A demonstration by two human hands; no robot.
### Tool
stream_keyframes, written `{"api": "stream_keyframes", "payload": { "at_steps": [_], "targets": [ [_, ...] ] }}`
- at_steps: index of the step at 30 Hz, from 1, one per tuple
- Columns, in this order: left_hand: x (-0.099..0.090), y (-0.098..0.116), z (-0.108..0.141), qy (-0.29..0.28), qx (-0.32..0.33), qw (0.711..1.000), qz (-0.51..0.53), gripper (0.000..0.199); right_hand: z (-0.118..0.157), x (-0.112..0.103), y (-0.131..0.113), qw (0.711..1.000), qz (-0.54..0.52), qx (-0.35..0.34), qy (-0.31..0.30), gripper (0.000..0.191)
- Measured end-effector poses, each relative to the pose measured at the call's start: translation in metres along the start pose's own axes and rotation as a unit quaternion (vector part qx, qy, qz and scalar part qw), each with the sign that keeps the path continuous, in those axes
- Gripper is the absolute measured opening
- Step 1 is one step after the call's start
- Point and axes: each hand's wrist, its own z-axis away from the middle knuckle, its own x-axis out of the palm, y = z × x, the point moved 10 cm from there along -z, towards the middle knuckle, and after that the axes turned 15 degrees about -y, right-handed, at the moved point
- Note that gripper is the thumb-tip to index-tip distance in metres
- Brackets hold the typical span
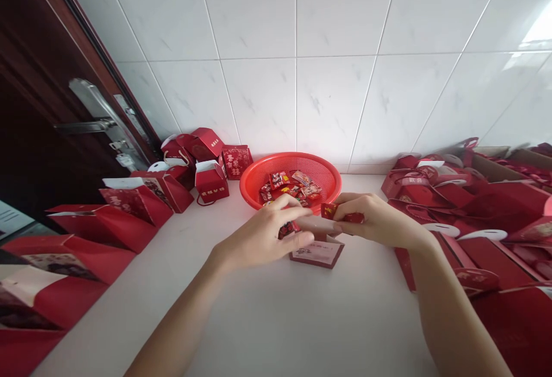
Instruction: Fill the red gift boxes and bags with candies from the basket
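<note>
A small red and white box stands on the white table with its open top partly hidden by my hands. At its left side my left hand curls round a red wrapped candy, seen between thumb and fingers. My right hand pinches a red and gold wrapped candy above the box's right rim. More red wrapping shows under its fingers. Just behind both hands sits a red plastic basket with several wrapped candies in it.
Red gift boxes line the left edge of the table, with several more by the tiled wall. Flat and folded red boxes are heaped along the right side. A dark door with a metal handle is at the left.
</note>
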Motion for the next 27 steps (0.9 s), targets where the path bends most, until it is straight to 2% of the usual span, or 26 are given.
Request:
{"api": "stream_keyframes", "payload": {
  "at_steps": [4,10,13,16,22,27],
  "targets": [
    [-0.009,0.000,0.002,0.042,0.039,0.995,0.087,0.048,-0.003,0.002,0.003,1.000,-0.014,0.000,-0.004,0.023],
    [-0.009,-0.002,-0.003,0.081,0.071,0.984,0.140,0.046,-0.005,0.002,0.009,1.000,-0.029,0.000,-0.001,0.026],
    [-0.012,-0.003,-0.004,0.110,0.090,0.979,0.146,0.047,-0.005,0.001,0.012,0.999,-0.032,0.007,0.003,0.028],
    [-0.016,-0.002,-0.004,0.136,0.105,0.979,0.107,0.035,-0.006,0.001,0.015,0.999,-0.035,0.006,0.007,0.030],
    [-0.010,0.005,-0.008,0.131,0.120,0.984,0.033,0.027,-0.006,0.001,0.016,0.999,-0.033,0.006,0.010,0.034],
    [0.002,0.009,-0.013,0.071,0.103,0.991,-0.050,0.033,-0.005,0.001,0.016,1.000,-0.024,0.012,0.013,0.032]
  ]
}}
